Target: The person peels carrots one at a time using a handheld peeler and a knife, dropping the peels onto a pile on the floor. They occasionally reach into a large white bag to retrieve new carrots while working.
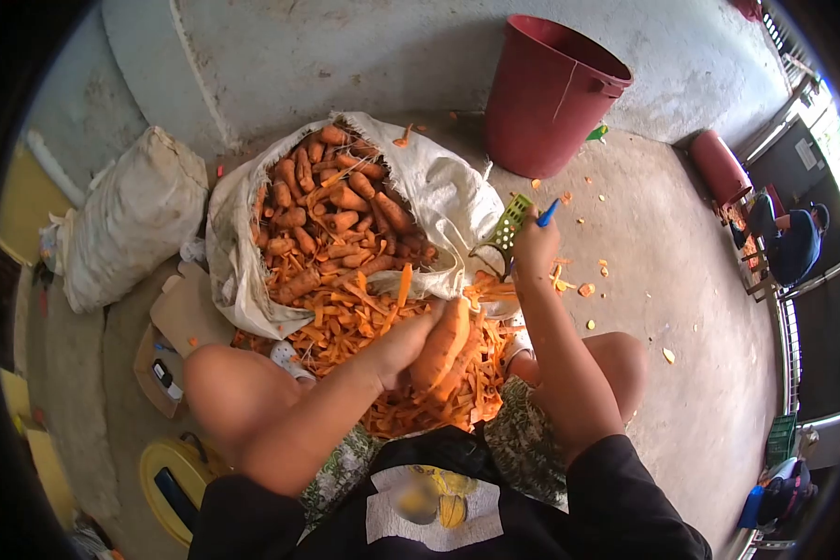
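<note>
My left hand (409,343) is closed around a large carrot (441,347), which shows a bright orange strip along its upper side. Raised to the right, my right hand (535,246) grips a blue-handled tool (549,213); its working end is mostly hidden. A yellow-green perforated piece (511,222) overlaps the fingers of that hand. Beneath the carrot, a heap of orange peelings (345,322) spreads between my legs. Beyond it lies an open white sack (229,233) full of whole carrots (345,198).
A tall red bin (546,107) stands against the wall. At left are a full white sack (140,215), a cardboard box (191,308) and a yellow lid (163,518) with a dark phone-like object. Peel scraps dot the floor (681,280); people (793,247) sit at far right.
</note>
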Demonstrator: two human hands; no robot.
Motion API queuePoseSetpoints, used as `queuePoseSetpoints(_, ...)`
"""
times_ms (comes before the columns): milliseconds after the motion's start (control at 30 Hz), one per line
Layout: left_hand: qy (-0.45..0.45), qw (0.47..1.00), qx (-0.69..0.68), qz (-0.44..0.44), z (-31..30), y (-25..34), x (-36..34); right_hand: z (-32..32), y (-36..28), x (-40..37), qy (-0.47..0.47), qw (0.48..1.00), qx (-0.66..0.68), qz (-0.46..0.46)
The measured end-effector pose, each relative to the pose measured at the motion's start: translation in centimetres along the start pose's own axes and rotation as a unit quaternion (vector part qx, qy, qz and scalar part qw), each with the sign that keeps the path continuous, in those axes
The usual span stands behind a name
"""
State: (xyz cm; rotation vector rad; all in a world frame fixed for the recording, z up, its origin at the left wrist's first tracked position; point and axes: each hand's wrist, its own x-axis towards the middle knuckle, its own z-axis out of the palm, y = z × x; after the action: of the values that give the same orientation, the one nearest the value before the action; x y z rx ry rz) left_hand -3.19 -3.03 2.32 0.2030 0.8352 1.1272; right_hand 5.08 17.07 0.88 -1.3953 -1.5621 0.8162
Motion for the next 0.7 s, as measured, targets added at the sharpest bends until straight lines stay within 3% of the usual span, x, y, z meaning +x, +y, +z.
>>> queuePoseSetpoints(67, 0.021, 0.998, -0.055, 0.011, -0.8, 0.8, 0.2, -0.5, -1.0, -0.1, -0.019, 0.984, 0.178, 0.005)
queuePoseSetpoints(100, 0.004, 0.997, -0.073, 0.013, -0.8, 1.3, 0.0, -0.8, -2.2, -1.2, -0.056, 0.986, 0.152, 0.043)
queuePoseSetpoints(133, 0.004, 0.997, -0.074, 0.016, -1.3, 1.1, 0.5, -1.0, -3.6, -3.0, -0.096, 0.973, 0.208, 0.039)
queuePoseSetpoints(200, 0.01, 0.992, -0.123, 0.034, -2.5, 0.3, 1.6, -1.6, -5.9, -6.8, -0.167, 0.966, 0.199, 0.013)
queuePoseSetpoints(267, 0.051, 0.992, -0.111, 0.036, -1.4, 0.7, 1.3, -0.3, -4.1, -9.0, -0.17, 0.967, 0.155, -0.11)
queuePoseSetpoints(300, 0.074, 0.99, -0.108, 0.045, -1.1, 0.8, 1.1, -1.2, -5.7, -10.4, -0.178, 0.976, 0.053, -0.117)
queuePoseSetpoints(333, 0.097, 0.988, -0.105, 0.053, -1.0, 0.7, 1.0, -1.0, -5.4, -10.4, -0.178, 0.976, 0.052, -0.115)
queuePoseSetpoints(367, 0.02, 0.996, -0.078, 0.047, -2.2, 0.5, 1.0, -0.6, -4.9, -10.3, -0.169, 0.976, 0.021, -0.132)
queuePoseSetpoints(400, 0.02, 0.996, -0.079, 0.047, -2.2, 0.4, 1.0, -0.2, -4.5, -10.0, -0.16, 0.975, -0.011, -0.152)
queuePoseSetpoints(433, 0.037, 0.998, 0.002, 0.054, -2.0, 0.5, 1.1, 0.2, -4.2, -9.3, -0.142, 0.979, -0.009, -0.144)
queuePoseSetpoints(467, 0.055, 0.993, 0.083, 0.061, -1.7, 0.5, 1.2, 0.6, -3.4, -7.4, -0.114, 0.989, -0.003, -0.093)
queuePoseSetpoints(533, 0.043, 0.996, 0.071, 0.014, 0.0, 0.7, -0.2, 0.3, -2.2, -2.7, -0.041, 0.998, -0.04, -0.017)
queuePoseSetpoints(600, 0.021, 0.996, 0.084, 0.012, -0.1, 0.4, -0.2, -0.1, -0.2, 0.7, 0.039, 0.998, -0.049, -0.025)
queuePoseSetpoints(667, 0.02, 0.999, 0.034, 0.035, -1.0, 0.3, 0.4, -0.2, 0.6, 1.2, -0.003, 0.999, 0.049, -0.022)
queuePoseSetpoints(700, 0.037, 0.999, -0.011, 0.026, -1.1, 0.8, 0.2, -0.9, -1.9, -0.7, -0.042, 0.994, 0.096, 0.005)
